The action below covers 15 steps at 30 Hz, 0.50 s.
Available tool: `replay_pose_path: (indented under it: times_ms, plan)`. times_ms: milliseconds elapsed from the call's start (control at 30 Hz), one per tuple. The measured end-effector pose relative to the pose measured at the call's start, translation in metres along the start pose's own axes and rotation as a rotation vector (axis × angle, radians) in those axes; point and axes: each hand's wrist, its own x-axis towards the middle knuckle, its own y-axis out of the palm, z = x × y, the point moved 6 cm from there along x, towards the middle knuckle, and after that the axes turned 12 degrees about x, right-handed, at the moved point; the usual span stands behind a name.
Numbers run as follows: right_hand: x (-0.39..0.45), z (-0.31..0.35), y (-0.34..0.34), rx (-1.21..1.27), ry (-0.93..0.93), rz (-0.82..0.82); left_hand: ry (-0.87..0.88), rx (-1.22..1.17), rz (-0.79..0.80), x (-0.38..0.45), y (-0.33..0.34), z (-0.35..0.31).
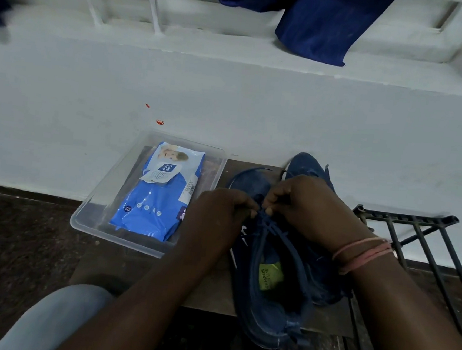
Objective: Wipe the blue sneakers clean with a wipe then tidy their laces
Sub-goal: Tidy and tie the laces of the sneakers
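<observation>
Both hands are working over the near blue sneaker (270,280): the left hand (217,216) and right hand (305,207) are each pinching its lace (265,220), curled fingertips almost meeting above the tongue. Beyond the right fingers the second sneaker (308,164) is peeking out. Left of the left fingers, a wipes pack (157,196) is lying in a clear tray (93,212).

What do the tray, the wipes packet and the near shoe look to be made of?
The tray looks like clear, glossy hard plastic: the floor shows through its walls. The wipes packet seems a soft printed plastic film, creased and shiny. The near shoe looks like matte blue fabric, perhaps mesh; the dim light leaves that open.
</observation>
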Motion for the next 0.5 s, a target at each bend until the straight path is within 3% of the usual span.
replay_pose_path:
  times_ms: [167,500]
  plan:
    - [0.002,-0.001,0.011,-0.094,0.004,0.072,0.099,0.117,0.002,0.002,0.01,-0.006]
    - [0.001,0.002,0.006,0.112,0.022,0.047,0.037,-0.095,0.001,0.007,0.005,0.0]
